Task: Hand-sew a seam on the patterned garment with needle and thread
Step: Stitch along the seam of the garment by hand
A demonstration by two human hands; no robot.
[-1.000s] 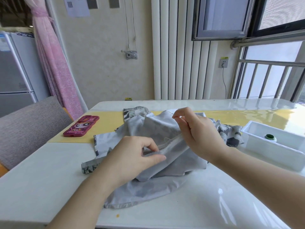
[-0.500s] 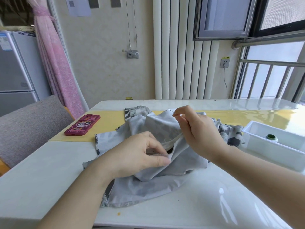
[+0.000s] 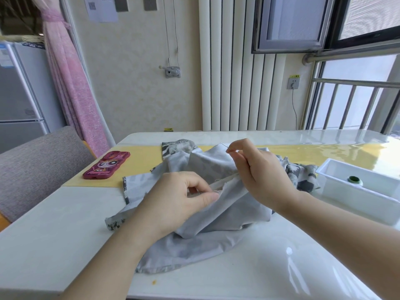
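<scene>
A grey patterned garment point(image 3: 194, 247) lies bunched on the white table point(image 3: 54, 234), its pale inside facing up. My left hand point(image 3: 179, 202) pinches a raised fold of the garment at the seam edge between thumb and fingers. My right hand point(image 3: 257, 172) is just right of it, above the cloth, and pinches a thin needle point(image 3: 226, 146) between thumb and forefinger; the needle's tip points up and left. The thread is too fine to make out.
A white plastic tray point(image 3: 355, 198) at the right holds a green-topped spool point(image 3: 354, 179). A pink phone point(image 3: 107, 164) lies on the yellow runner point(image 3: 140, 161) at the left. A grey chair point(image 3: 32, 163) stands beside the table's left edge.
My right hand has lifted a little with the needle. My left hand has shifted slightly right along the seam fold and keeps its pinch.
</scene>
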